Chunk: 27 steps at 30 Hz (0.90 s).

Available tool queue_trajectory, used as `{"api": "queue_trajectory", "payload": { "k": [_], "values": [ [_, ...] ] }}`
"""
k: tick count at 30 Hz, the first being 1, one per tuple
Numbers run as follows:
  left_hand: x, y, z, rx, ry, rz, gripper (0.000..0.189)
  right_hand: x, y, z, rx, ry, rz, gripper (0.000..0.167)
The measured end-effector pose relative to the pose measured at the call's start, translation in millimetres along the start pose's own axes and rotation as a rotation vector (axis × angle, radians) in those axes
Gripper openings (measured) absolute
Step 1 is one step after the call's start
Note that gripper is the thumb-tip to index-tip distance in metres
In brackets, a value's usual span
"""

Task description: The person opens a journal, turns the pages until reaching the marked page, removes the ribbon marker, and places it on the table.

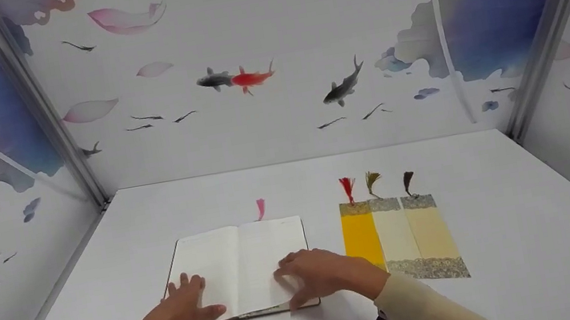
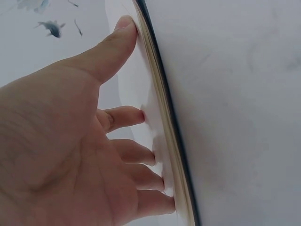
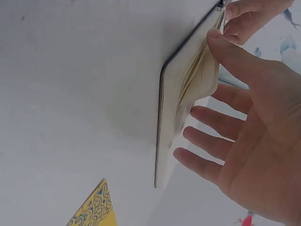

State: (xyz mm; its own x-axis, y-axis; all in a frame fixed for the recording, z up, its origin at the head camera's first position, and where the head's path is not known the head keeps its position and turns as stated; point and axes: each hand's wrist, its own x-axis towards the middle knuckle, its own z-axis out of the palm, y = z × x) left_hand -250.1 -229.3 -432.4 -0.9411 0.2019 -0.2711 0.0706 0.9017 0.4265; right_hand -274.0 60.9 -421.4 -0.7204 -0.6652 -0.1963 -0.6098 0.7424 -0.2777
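Note:
An open notebook [image 1: 214, 270] with blank-looking pages and a dark cover lies on the white table. My left hand [image 1: 174, 312] rests on the lower left page, fingers spread; its thumb [image 2: 123, 26] touches near the bottom edge. On the right page, my right hand [image 1: 321, 272] lies with fingers fairly straight and its thumb [image 3: 228, 49] at the lower page edges. Some pages [image 3: 202, 77] stand raised from the cover there, partly hiding the index finger. A pink tassel [image 1: 261, 208] sticks out past the notebook's top edge.
Right of the notebook lie three tasselled bookmarks side by side: a yellow one [image 1: 360, 234], a cream one [image 1: 395, 234] and a beige one [image 1: 433, 231]. My right forearm passes over the yellow one's lower end. Printed panels [image 1: 279, 126] enclose the table.

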Motion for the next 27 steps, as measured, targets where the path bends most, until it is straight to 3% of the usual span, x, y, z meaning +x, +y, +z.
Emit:
{"api": "queue_trajectory", "payload": {
  "k": [13, 27],
  "values": [
    [3.0, -0.3, 1.8, -0.046, -0.013, -0.013, 0.09, -6.1, 13, -13, 0.148, 0.011, 0.04, 0.052],
    [0.9, -3.6, -0.2, -0.039, -0.012, 0.016, 0.095, -7.0, 13, -13, 0.126, 0.01, 0.081, 0.049]
  ]
}}
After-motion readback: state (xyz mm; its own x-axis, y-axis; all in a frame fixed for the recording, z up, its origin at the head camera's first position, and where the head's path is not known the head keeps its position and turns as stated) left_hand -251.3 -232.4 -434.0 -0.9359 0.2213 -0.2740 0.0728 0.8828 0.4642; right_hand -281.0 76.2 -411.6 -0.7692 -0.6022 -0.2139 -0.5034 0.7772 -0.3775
